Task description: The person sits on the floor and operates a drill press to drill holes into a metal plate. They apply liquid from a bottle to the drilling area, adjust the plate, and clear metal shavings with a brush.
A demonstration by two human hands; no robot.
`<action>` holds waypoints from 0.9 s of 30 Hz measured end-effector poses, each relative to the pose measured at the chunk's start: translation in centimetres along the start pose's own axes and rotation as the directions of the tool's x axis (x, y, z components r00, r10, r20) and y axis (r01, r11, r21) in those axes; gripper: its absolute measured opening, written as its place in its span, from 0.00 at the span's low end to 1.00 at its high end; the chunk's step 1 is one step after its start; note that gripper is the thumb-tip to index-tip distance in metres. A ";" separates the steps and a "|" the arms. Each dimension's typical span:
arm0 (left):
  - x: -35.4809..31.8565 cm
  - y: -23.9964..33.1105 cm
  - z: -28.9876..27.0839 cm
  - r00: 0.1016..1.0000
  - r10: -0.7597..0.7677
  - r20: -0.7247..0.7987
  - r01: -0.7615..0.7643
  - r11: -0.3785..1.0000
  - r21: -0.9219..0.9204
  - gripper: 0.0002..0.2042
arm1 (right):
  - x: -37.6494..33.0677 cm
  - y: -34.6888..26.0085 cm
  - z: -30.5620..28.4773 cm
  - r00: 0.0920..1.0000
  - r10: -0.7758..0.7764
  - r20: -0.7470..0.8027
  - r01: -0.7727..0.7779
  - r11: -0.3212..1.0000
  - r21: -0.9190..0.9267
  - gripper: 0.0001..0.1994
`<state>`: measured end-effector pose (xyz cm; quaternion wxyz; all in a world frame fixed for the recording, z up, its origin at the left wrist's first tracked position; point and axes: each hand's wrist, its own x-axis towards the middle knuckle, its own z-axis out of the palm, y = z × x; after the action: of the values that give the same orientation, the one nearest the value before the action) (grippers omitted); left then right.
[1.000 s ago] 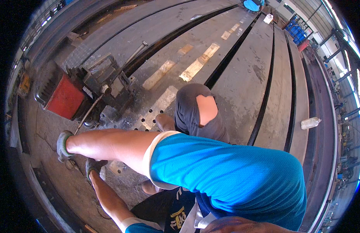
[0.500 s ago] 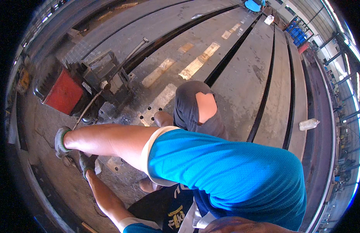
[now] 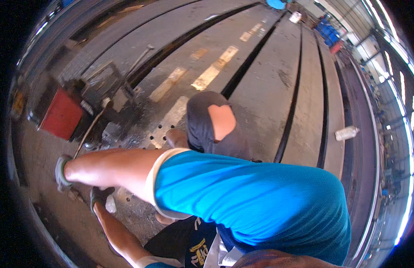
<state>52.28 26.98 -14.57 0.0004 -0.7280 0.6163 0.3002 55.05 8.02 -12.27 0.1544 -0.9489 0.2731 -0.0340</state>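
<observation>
My right arm, in a blue sleeve, reaches across to the far left. Its gloved hand, my right hand [image 3: 63, 173], is low over the ground beside the red-sided machine, its fingers hidden. My left hand [image 3: 100, 196], in a dark glove, is close by, below my right forearm. A small whitish, translucent piece [image 3: 110, 204] shows against my left hand; whether I grip it cannot be made out. A brownish lump [image 3: 75, 195] lies between the two hands, too blurred to name. A thin cable or rod [image 3: 88, 129] runs from the machine down toward my right wrist.
The machine with a red side panel [image 3: 63, 114] stands at the left on a long slotted metal bed [image 3: 260, 98]. Pale strips [image 3: 214, 69] lie on the bed, and a whitish bottle [image 3: 347, 133] lies at right. My bent knee [image 3: 211, 118] is in the middle. Someone in blue [image 3: 276, 3] is far off.
My view has turned slightly, so the scene sits further left. My left hand and the whitish piece appear lower. My right hand stays at the left, fingers still out of sight.
</observation>
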 end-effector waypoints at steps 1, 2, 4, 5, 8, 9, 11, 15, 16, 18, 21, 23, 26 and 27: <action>-0.5 -1.7 0.0 0.998 -0.042 0.038 0.040 0.998 0.040 0.50 | 1.4 -1.7 1.0 1.000 -0.011 -0.002 0.011 1.000 0.016 0.21; -1.2 -4.2 0.0 0.995 -0.094 0.034 0.092 0.994 0.052 0.50 | 2.9 -4.6 2.0 0.999 -0.047 -0.005 0.047 0.998 0.035 0.20; 0.2 0.2 0.3 0.998 -0.026 0.051 0.022 0.996 0.082 0.50 | 3.3 -0.2 1.4 0.992 0.059 -0.114 -0.053 0.997 0.051 0.21; 0.4 0.3 0.3 0.998 -0.028 0.050 0.023 0.996 0.088 0.49 | 3.5 0.1 0.8 0.978 0.084 -0.191 -0.066 0.993 0.099 0.23; 0.1 -2.9 0.6 0.995 -0.092 0.035 0.089 0.994 0.070 0.49 | 1.1 -3.8 -0.6 0.995 0.035 -0.090 -0.028 0.996 0.083 0.24; -0.9 -5.2 0.3 0.989 -0.144 0.018 0.142 0.988 0.057 0.49 | 0.0 -6.4 -1.3 0.997 -0.014 -0.070 0.022 0.994 0.110 0.23; -1.2 -6.2 0.3 0.987 -0.160 0.006 0.159 0.986 0.043 0.48 | -2.7 -7.7 -2.6 0.997 -0.041 -0.069 0.051 0.988 0.145 0.22; 0.2 -5.3 1.0 0.995 -0.097 -0.004 0.097 0.994 0.040 0.48 | -5.0 -8.4 -4.5 0.980 0.198 0.018 -0.197 0.980 -0.026 0.25; 0.7 -5.8 1.5 0.997 -0.077 -0.009 0.077 0.996 0.033 0.48 | -5.0 -8.6 -4.6 0.969 0.236 0.078 -0.231 0.970 -0.073 0.25; 1.0 -6.2 1.9 0.999 -0.015 -0.031 0.017 0.999 0.041 0.47 | -5.0 -5.4 -4.0 0.994 0.108 0.018 -0.108 0.994 0.003 0.24; 1.7 -7.2 2.3 0.996 0.042 -0.081 -0.034 0.994 0.099 0.47 | -5.4 -3.4 -3.7 0.997 -0.073 -0.031 0.073 0.997 0.019 0.22; 2.0 -7.9 2.7 0.995 0.033 -0.092 -0.021 0.991 0.129 0.46 | -5.7 -3.3 -3.8 0.988 -0.151 -0.029 0.151 0.988 0.003 0.21; 2.7 -8.0 2.6 0.995 -0.014 -0.096 0.028 0.988 0.150 0.46 | -6.8 -3.3 -5.7 0.971 -0.232 -0.062 0.229 0.972 -0.046 0.21; 2.5 -5.3 2.9 0.995 -0.102 0.021 0.098 0.983 0.158 0.45 | -8.3 -1.9 -5.1 0.986 -0.165 -0.039 0.167 0.985 0.044 0.20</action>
<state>55.92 27.11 -19.94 0.0815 -0.7514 0.6005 0.2609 48.20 12.51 -6.69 0.1683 -0.9637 0.1949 -0.0699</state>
